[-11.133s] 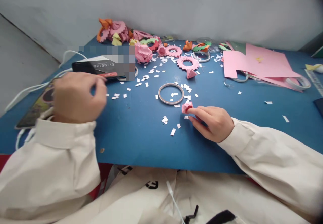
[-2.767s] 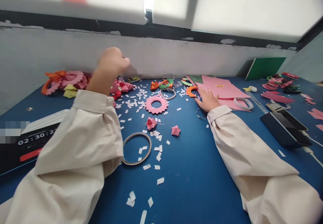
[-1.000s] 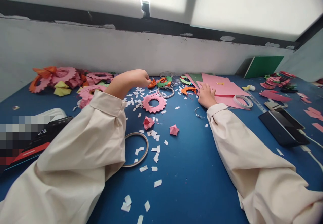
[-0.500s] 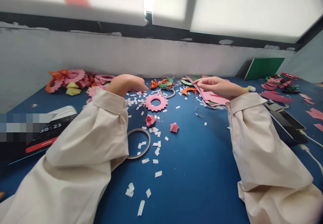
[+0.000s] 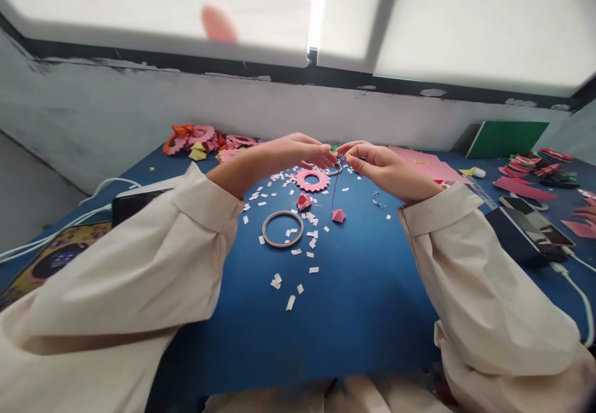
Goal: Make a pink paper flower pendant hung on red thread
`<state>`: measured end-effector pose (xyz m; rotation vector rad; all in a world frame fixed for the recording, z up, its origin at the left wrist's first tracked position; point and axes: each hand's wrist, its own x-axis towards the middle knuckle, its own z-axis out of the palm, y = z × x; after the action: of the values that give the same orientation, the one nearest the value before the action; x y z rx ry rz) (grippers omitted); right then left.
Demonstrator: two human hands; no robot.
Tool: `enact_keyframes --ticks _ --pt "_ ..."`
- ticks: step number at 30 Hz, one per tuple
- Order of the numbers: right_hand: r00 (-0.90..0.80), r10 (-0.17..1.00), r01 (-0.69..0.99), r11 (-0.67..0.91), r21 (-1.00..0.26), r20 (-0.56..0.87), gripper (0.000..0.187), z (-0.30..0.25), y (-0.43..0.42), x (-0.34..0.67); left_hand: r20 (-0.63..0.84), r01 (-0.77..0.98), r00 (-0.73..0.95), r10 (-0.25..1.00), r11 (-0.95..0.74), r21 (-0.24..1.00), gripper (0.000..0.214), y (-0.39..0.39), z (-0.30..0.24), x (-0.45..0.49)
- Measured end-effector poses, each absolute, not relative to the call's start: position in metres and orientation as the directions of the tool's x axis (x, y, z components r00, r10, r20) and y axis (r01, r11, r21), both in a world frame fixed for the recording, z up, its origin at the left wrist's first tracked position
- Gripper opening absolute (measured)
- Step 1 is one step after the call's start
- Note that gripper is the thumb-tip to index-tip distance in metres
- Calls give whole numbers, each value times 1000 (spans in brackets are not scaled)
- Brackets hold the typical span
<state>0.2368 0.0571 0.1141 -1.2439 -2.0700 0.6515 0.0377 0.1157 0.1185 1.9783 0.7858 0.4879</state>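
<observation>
My left hand [image 5: 305,151] and my right hand [image 5: 378,164] are raised above the blue table [image 5: 363,301], fingertips nearly touching. The right hand's fingers are pinched on a thin red strand [image 5: 333,190]. It hangs straight down towards a small pink folded paper piece [image 5: 338,215]. The left hand's fingers are also pinched together, close to the top of the strand, and what they hold is too small to name. A second pink folded piece [image 5: 303,201] and a pink toothed paper ring [image 5: 311,179] lie just beneath the hands.
A thin tape ring [image 5: 282,229] and several white paper scraps lie nearer to me. Paper flowers [image 5: 200,139] are piled at the back left, and pink sheets [image 5: 421,162] at the back right. A phone [image 5: 135,205] lies at the left, more phones [image 5: 535,234] and a green board [image 5: 507,138] at the right.
My right hand left the pink sheets carrying the red strand and moved left. My left hand rose from the scraps, and the two met in mid-air. The view swung left.
</observation>
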Motion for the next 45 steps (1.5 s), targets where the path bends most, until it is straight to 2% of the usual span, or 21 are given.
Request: enact_keyframes --ticks 2,4,6,10,14,18,22,27,30,34,35,37,38,40,42,45 --pt "-254 886 584 461 -668 389 15 99 55 227 9 152 688 725 -157 976 35 99 100 45" --pt "-180 874 564 468 -681 451 11 78 52 220 19 87 670 742 -104 991 32 81 80 51" --pt "-149 880 538 455 -710 451 11 54 46 212 -5 60 646 763 -44 997 30 62 64 53" --pt "-251 928 448 363 -817 275 21 17 25 197 -87 59 618 782 64 996 30 34 46 43" --pt "-402 905 412 317 -854 141 36 9 6 185 -98 32 589 802 98 995 31 23 30 32" --pt "-457 878 439 361 -823 141 37 10 0 184 -102 6 578 810 121 993 37 24 17 30" --pt "-461 859 441 439 -783 222 37 4 4 188 -120 -10 553 824 151 989 36 26 18 27" --pt "-432 845 476 510 -717 314 38 -3 11 191 -211 -16 640 739 288 958 39 27 27 22" --pt "-441 829 515 547 -660 344 39 -6 11 192 -200 -68 653 731 319 945 32 25 32 21" --pt "-514 759 558 650 -516 400 34 -11 4 191 -138 -183 540 830 276 944 21 22 34 22" --pt "-528 735 569 678 -465 425 32 -12 2 191 -127 -165 517 847 244 956 23 21 33 22" --pt "-546 686 594 722 -356 481 27 -11 -2 191 -18 29 464 886 6 1000 29 21 29 23" --pt "-553 663 607 735 -301 505 26 -10 -3 191 77 174 445 892 -170 970 31 21 26 23" --pt "-565 625 634 747 -200 538 25 -5 -3 192 269 415 449 852 -466 782 30 20 22 23" --pt "-574 598 659 743 -117 559 25 0 -3 192 353 500 477 805 -579 644 25 19 18 23" --pt "-579 568 683 730 -33 585 26 5 -1 193 318 539 561 764 -629 561 24 16 15 21"
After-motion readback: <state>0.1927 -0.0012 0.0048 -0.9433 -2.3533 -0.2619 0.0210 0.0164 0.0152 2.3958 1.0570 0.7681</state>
